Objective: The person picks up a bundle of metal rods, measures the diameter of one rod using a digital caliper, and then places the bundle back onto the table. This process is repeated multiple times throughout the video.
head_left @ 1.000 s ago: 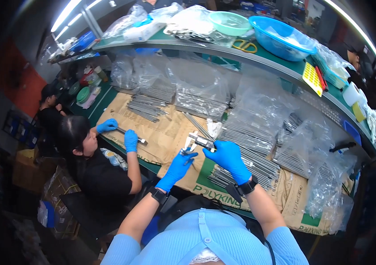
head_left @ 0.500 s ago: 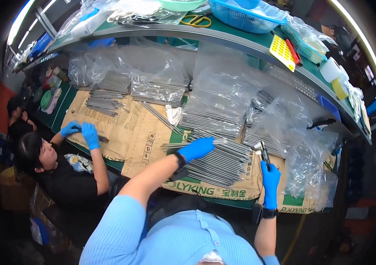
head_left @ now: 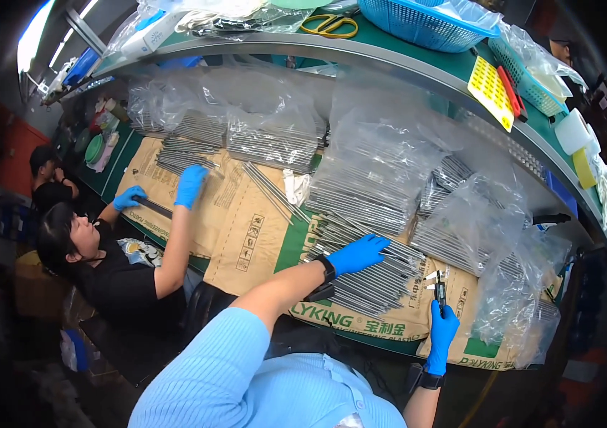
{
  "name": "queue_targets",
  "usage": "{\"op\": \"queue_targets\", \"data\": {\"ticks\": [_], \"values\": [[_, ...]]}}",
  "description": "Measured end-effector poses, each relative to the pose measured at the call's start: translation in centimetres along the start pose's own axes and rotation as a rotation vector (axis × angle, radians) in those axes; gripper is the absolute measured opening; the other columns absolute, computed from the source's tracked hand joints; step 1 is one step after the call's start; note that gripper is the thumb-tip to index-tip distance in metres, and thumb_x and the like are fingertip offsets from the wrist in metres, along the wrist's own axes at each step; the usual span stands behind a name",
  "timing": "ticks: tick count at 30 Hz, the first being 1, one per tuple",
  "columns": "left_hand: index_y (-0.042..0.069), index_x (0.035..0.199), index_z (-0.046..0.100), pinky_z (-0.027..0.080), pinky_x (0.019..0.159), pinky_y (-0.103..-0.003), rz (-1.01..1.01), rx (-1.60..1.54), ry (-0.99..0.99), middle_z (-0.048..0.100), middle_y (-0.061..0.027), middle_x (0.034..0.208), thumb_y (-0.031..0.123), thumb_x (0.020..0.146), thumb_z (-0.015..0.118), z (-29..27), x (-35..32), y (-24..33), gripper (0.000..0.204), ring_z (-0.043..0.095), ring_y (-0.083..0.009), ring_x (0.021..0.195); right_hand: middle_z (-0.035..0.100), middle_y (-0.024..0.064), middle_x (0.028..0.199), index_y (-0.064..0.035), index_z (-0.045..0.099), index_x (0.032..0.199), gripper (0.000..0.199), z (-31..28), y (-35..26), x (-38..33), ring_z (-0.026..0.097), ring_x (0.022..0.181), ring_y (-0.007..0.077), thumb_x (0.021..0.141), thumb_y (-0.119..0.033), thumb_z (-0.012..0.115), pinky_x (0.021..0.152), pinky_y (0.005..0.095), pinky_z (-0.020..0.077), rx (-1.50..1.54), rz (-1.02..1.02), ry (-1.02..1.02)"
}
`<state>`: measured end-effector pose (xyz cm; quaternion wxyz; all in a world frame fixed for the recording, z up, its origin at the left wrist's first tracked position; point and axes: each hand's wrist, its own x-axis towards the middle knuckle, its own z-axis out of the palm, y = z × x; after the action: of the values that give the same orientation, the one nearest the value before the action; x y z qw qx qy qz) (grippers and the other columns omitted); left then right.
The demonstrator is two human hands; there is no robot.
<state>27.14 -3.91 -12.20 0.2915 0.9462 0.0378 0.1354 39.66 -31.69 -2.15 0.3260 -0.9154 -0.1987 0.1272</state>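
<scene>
My left hand [head_left: 358,255], in a blue glove, lies palm down over a spread of thin metal rods [head_left: 368,289], its fingers stretched out to the right across them. Whether a rod is under the fingers is hidden. My right hand [head_left: 443,329], gloved in blue too, is closed round a caliper [head_left: 440,292]. The caliper stands with its jaws pointing away from me, just right of the rods' ends, and no rod shows between the jaws. Beneath the rods is brown printed sack paper [head_left: 246,250].
Rod bundles in clear plastic bags [head_left: 368,182] line the back. At left a co-worker [head_left: 104,264] in blue gloves handles a dark bar [head_left: 152,207]. Overhead, a shelf [head_left: 417,78] carries yellow-handled scissors [head_left: 329,26] and a blue basket [head_left: 425,28]. A white cloth [head_left: 295,187] lies behind the rods.
My left hand has slid rightward over the rods, its fingers now stretched. My right hand has drawn the caliper nearer to me. The co-worker's right hand has moved farther back. The view has shifted slightly.
</scene>
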Motion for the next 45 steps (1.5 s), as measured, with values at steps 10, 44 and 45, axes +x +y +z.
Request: {"op": "queue_targets", "data": {"ticks": [10, 44, 45], "values": [[0.0, 0.109, 0.053, 0.037, 0.094, -0.043, -0.046, 0.339, 0.06, 0.046, -0.0214, 0.118, 0.007, 0.076, 0.054, -6.5, -6.6, -2.1, 0.033, 0.045, -0.0354, 0.108, 0.038, 0.0081, 0.051, 0.0039, 0.052, 0.069, 0.04, 2.9, -3.9, -0.8, 0.031, 0.053, 0.0094, 0.08, -0.032, 0.066, 0.045, 0.0335, 0.0274, 0.008, -0.043, -0.079], [0.003, 0.082, 0.053, 0.042, 0.046, -0.03, -1.241, -0.713, 1.2, 0.055, -0.0069, 0.065, 0.021, 0.08, 0.06, -14.5, -15.6, -21.7, 0.019, 0.05, -0.0175, 0.051, 0.052, 0.0157, 0.055, -0.0008, 0.059, 0.073, 0.036, 4.0, -5.0, -7.9, 0.05, 0.048, 0.0276, 0.073, -0.035, 0.07, 0.046, 0.0377, 0.0364, -0.239, -0.106, -0.195], [0.004, 0.08, 0.053, 0.04, 0.044, -0.03, -1.109, -0.92, 1.288, 0.054, -0.0059, 0.062, 0.02, 0.081, 0.06, -15.7, -16.7, -20.0, 0.017, 0.049, -0.0166, 0.048, 0.051, 0.0144, 0.054, -0.0001, 0.06, 0.074, 0.035, 4.1, -5.6, -7.4, 0.048, 0.046, 0.0235, 0.074, -0.034, 0.07, 0.046, 0.0368, 0.0353, -0.228, -0.132, -0.215]]}}
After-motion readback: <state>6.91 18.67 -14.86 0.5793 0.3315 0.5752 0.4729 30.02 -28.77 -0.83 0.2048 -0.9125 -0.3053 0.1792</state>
